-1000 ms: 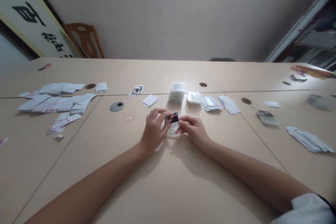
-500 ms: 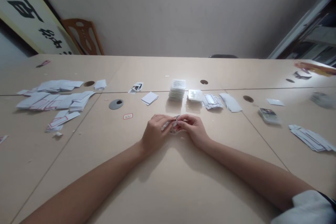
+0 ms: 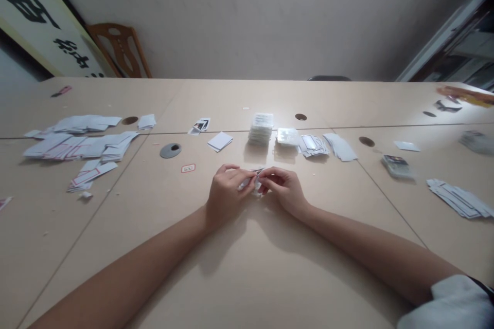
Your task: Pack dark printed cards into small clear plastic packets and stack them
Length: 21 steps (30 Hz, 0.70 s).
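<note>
Both hands meet at the middle of the pale wooden table [image 3: 254,277], fingertips almost touching. My left hand [image 3: 230,190] is closed in a pinch on a small whitish, partly see-through piece [image 3: 245,183], perhaps a plastic card case. The thumb and forefinger of my right hand [image 3: 284,187] pinch the same piece at its right side. Most of it is hidden by the fingers. Beyond the hands stand a tall stack of clear plastic cases [image 3: 261,129] and a lower stack of them [image 3: 287,136]. A small red-bordered label [image 3: 188,168] lies to the left.
Piles of white paper cards [image 3: 83,146] cover the left side. Small white sheets [image 3: 219,141], photo cards [image 3: 199,126] and a grey round cover [image 3: 170,150] lie nearer the middle. On the right are framed cards [image 3: 313,145], white strips [image 3: 340,147], another case stack [image 3: 398,166] and fanned cards [image 3: 459,198].
The view has shifted slightly. My left forefinger has lifted a little, and the fingers of both hands have shifted slightly on the small piece.
</note>
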Tool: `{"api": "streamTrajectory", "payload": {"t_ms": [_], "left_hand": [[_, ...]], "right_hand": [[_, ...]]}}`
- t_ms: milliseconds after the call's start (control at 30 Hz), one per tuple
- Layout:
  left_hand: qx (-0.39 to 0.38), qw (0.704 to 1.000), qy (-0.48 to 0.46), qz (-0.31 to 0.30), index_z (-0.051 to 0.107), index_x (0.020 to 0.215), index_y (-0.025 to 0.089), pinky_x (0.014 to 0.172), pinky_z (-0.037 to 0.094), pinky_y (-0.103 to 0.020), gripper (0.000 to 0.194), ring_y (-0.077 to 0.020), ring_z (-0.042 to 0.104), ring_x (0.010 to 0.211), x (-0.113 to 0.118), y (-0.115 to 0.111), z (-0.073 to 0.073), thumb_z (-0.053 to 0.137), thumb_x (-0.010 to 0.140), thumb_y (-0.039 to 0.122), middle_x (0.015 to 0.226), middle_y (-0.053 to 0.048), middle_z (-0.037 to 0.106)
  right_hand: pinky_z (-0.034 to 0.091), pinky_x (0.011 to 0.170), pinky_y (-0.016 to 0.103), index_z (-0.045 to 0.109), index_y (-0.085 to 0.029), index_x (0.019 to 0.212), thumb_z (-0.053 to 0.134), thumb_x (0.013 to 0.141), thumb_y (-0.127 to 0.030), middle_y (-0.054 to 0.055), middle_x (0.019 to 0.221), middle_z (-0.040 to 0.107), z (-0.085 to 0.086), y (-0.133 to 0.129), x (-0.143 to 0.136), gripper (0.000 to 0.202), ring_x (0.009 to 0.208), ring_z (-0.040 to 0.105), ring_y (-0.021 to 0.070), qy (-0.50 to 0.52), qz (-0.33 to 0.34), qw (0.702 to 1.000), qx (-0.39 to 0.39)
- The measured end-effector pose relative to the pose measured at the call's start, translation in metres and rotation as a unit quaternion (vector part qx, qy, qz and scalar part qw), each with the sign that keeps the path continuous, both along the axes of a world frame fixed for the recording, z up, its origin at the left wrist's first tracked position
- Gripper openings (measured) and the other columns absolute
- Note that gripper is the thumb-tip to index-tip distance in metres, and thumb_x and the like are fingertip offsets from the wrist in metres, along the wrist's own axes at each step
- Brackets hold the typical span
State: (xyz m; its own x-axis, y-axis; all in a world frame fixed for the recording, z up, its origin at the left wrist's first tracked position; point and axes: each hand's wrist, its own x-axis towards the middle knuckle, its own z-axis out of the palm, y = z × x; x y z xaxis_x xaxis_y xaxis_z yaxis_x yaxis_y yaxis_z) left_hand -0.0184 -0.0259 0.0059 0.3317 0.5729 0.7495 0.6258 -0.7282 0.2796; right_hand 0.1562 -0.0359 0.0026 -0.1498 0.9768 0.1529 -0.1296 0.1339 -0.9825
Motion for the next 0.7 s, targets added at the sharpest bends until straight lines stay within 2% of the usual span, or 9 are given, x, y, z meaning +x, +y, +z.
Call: {"api": "streamTrajectory", "payload": {"t_ms": [267, 533, 700], "left_hand": [[0.045, 0.998, 0.018, 0.039, 0.064, 0.078, 0.020, 0.084, 0.045, -0.035, 0.007, -0.0161, 0.068, 0.071, 0.0004, 0.0010, 0.0020, 0.061, 0.083, 0.016, 0.075, 0.000, 0.074], [0.004, 0.998, 0.017, 0.055, 0.059, 0.077, 0.020, 0.077, 0.041, -0.035, 0.009, -0.0188, 0.062, 0.079, -0.0005, -0.0010, 0.0067, 0.060, 0.085, 0.016, 0.076, -0.001, 0.067], [-0.029, 0.998, 0.007, 0.047, 0.060, 0.085, 0.019, 0.078, 0.039, -0.035, 0.009, -0.0189, 0.060, 0.082, -0.0014, -0.0021, 0.0095, 0.054, 0.091, 0.020, 0.082, -0.002, 0.066]], "right_hand": [[0.055, 0.054, 0.027, 0.070, -0.018, 0.079, 0.074, 0.078, -0.037, 0.000, 0.065, 0.067, -0.0014, -0.0005, 0.0002, 0.019, 0.056, 0.067, 0.0148, -0.027, -0.005, 0.999, 0.017], [0.054, 0.052, 0.025, 0.065, -0.018, 0.079, 0.073, 0.079, -0.034, -0.002, 0.067, 0.064, -0.0043, 0.0023, 0.0007, 0.017, 0.053, 0.067, 0.0134, -0.020, -0.007, 1.000, 0.009], [0.054, 0.052, 0.024, 0.064, -0.018, 0.080, 0.072, 0.079, -0.032, -0.002, 0.067, 0.063, -0.0028, 0.0037, 0.0016, 0.016, 0.054, 0.067, 0.0134, -0.010, -0.003, 1.000, -0.004]]}}
